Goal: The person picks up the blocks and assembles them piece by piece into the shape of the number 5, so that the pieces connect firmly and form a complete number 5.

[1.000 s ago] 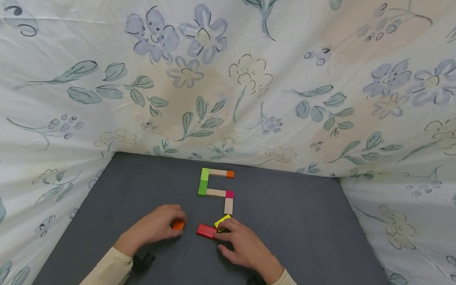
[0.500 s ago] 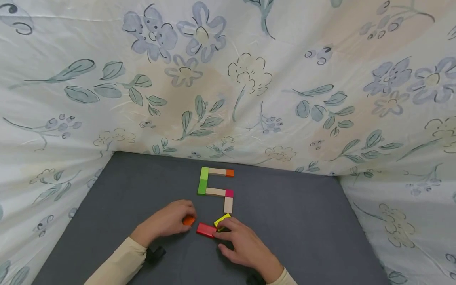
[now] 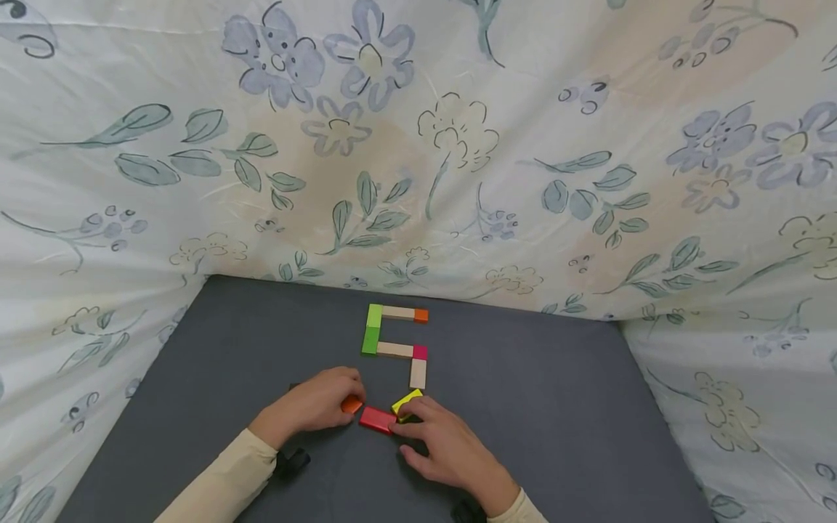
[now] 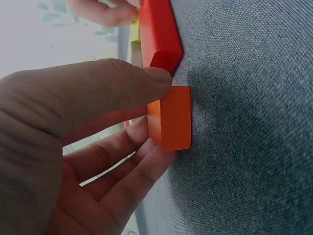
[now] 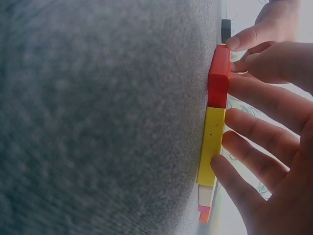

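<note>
My left hand (image 3: pixel 315 402) pinches an orange block (image 4: pixel 175 118) between thumb and fingers, low over the dark cloth. Just to its right lies a red block (image 3: pixel 377 420), with a small gap between the two. My right hand (image 3: pixel 450 448) rests with extended fingers at the red block and a yellow block (image 5: pixel 212 146); several fingertips touch the yellow block's upper edge in the right wrist view. The yellow block lies slanted, its lower end against the red block and its upper end near a plain wooden block (image 3: pixel 418 374). Fingers partly cover the orange and yellow blocks.
Farther back, two green blocks (image 3: pixel 371 328), plain wooden strips (image 3: pixel 395 350), a pink block (image 3: pixel 420 352) and a small orange block (image 3: pixel 421 315) join in an angular line. A dark block (image 5: pixel 226 31) shows beyond my left hand. Flowered fabric (image 3: pixel 458 181) hangs around the dark surface.
My left hand has slid right with the orange block, bringing it close to the red block's left end. My right hand and the other blocks stay in place.
</note>
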The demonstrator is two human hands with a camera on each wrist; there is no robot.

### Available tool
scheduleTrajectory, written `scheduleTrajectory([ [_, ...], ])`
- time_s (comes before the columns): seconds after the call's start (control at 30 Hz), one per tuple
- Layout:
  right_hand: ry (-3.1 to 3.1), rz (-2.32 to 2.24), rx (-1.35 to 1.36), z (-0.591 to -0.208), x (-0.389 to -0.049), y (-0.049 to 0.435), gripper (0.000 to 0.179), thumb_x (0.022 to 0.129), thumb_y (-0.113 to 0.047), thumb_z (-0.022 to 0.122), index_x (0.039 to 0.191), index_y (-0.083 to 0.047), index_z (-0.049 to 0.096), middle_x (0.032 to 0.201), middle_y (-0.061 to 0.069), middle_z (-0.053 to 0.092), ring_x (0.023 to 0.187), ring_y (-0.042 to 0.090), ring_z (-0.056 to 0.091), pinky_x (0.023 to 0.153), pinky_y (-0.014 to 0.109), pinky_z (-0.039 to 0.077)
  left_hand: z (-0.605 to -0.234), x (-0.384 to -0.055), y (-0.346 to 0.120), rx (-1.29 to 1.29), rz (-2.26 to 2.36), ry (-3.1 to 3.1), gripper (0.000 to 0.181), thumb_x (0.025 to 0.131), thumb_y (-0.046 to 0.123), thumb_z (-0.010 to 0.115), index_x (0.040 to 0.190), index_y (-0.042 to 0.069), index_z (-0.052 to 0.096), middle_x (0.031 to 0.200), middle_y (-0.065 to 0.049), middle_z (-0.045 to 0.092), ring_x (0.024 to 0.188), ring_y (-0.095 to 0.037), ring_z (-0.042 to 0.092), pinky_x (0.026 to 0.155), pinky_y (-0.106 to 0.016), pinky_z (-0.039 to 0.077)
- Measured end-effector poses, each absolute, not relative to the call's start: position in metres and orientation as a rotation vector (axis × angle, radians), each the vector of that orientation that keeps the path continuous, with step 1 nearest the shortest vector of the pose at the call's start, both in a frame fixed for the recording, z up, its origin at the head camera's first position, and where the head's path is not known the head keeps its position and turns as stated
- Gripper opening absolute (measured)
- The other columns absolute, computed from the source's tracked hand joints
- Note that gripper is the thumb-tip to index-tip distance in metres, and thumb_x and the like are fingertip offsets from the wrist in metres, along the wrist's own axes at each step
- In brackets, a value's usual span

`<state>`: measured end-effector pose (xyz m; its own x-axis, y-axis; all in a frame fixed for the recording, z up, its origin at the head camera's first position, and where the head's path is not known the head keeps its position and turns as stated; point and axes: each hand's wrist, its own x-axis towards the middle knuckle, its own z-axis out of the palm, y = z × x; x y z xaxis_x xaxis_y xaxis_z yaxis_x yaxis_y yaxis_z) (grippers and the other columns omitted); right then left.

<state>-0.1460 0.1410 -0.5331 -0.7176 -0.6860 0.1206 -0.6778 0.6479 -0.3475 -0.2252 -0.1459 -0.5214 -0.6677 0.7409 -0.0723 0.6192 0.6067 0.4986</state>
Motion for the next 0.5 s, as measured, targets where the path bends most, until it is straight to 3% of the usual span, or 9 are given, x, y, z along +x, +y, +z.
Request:
scheduleTrajectory([
  [0.5, 2.836, -0.587, -1.154, -0.5328, -0.1451, 0.1409, 0.033, 0.101, -0.028, 0.078, 0.133, -0.022, 0.080, 0.134, -0.004, 0.064, 0.126, 0.013, 0.056, 0.102, 0.034, 0.057, -0.5187, -0.2236, -0.1421, 1.141, 0.630, 2.572, 0.018, 0.090, 0.011, 0.088, 0.107, 0.014, 0.082, 0.105, 0.005, 0.065, 0.092, -0.013, 0.058, 0.086, -0.037, 0.059],
])
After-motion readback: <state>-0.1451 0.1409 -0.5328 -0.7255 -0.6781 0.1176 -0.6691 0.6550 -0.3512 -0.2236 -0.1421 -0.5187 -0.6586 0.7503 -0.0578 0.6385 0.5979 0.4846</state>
